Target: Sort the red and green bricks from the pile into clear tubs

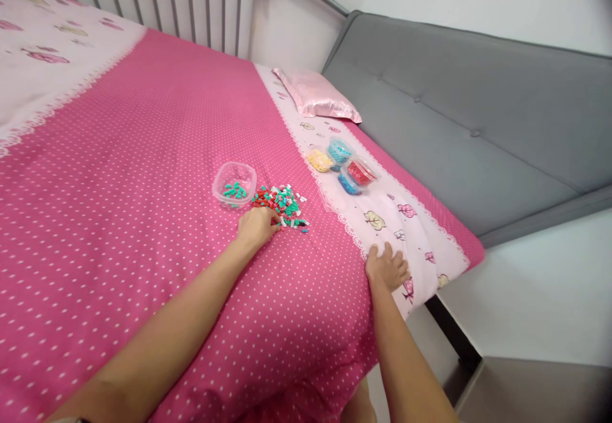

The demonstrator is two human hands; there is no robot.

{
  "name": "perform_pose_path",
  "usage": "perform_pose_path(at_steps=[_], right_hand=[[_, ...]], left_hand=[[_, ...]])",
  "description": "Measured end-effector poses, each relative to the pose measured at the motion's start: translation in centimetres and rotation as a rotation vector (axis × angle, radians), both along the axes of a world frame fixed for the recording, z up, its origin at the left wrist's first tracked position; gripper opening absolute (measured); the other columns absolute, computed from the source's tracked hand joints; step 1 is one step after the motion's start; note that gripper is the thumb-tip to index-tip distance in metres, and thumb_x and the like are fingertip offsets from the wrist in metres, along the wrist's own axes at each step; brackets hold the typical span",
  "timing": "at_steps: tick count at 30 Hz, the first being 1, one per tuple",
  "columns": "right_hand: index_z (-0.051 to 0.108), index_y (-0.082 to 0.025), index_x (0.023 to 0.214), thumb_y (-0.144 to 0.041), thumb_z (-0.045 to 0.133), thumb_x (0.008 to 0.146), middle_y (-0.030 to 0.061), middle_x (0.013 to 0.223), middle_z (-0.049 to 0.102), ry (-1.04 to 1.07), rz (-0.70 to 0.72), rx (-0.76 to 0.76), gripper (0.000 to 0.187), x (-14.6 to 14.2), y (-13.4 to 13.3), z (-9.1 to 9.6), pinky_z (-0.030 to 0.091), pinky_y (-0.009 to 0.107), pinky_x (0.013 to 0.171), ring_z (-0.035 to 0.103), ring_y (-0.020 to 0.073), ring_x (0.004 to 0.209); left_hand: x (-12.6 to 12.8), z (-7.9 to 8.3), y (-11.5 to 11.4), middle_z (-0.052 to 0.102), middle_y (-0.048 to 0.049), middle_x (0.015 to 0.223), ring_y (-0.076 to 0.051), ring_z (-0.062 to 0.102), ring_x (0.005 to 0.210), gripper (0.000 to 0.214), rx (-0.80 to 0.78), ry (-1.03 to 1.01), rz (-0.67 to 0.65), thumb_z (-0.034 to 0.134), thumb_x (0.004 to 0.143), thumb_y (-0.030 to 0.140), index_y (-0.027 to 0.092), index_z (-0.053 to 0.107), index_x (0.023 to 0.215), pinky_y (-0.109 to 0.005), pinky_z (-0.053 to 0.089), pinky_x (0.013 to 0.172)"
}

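A loose pile of small coloured pieces [285,201], mostly teal, red and white, lies on the pink dotted bedspread. My left hand [257,226] is at the pile's near edge with its fingers curled together; whatever is between the fingertips is too small to make out. Just behind and left of it stands a clear plastic tub [218,188] without a lid, and several teal pieces [235,191] lie in its bottom. Off to the right, my right hand [388,269] rests on the printed white band of the bedspread, fingers spread, holding nothing.
Beyond the pile, small clear tubs sit together: one with yellow pieces [320,160], one with light blue [340,150], and a red-filled tub [361,172] on a blue-filled tub [349,185]. A pink pillow [318,93] lies near the grey headboard [459,98]. The bed's edge drops away at right.
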State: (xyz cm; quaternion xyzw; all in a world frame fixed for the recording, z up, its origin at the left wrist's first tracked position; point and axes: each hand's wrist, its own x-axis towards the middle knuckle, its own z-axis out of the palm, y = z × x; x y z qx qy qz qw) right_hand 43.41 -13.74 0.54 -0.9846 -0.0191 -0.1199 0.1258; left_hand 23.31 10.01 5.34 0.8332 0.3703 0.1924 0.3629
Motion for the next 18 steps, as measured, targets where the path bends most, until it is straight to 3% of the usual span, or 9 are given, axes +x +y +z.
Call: perform_pose_path(at_steps=[10,15,18], right_hand=[[0.041,-0.024,0.134,-0.05,0.03,0.087,0.0127,0.141,0.035,-0.009,0.005,-0.001,0.055,0.2,-0.1,-0.3,0.018,0.053,0.102,0.027,0.032,0.129],[0.04,-0.024,0.134,-0.05,0.03,0.087,0.0125,0.142,0.034,-0.002,0.004,0.002,0.055,0.1,0.0,-0.2,0.017,0.052,0.103,0.026,0.0322,0.13],[0.041,-0.024,0.134,-0.05,0.031,0.087,0.0123,0.141,0.035,-0.004,0.006,-0.001,0.055,0.0,0.0,-0.1,0.018,0.052,0.103,0.027,0.0322,0.129]], left_hand=[[0.1,0.4,0.4,0.061,-0.0012,0.059,-0.017,0.053,0.066,0.006,-0.197,-0.144,-0.013,0.068,0.059,0.016,0.022,0.069,0.059,-0.023,0.035,0.061],[0.0,1.4,0.5,0.056,0.0016,0.055,-0.01,0.045,0.055,0.008,-0.456,-0.309,0.001,0.068,0.061,0.017,0.016,0.063,0.054,-0.019,0.032,0.052],[-0.4,2.7,0.3,0.041,0.0056,0.044,-0.005,0.03,0.04,0.014,-0.696,-0.397,0.003,0.064,0.068,0.019,0.015,0.056,0.057,-0.016,0.023,0.04]])
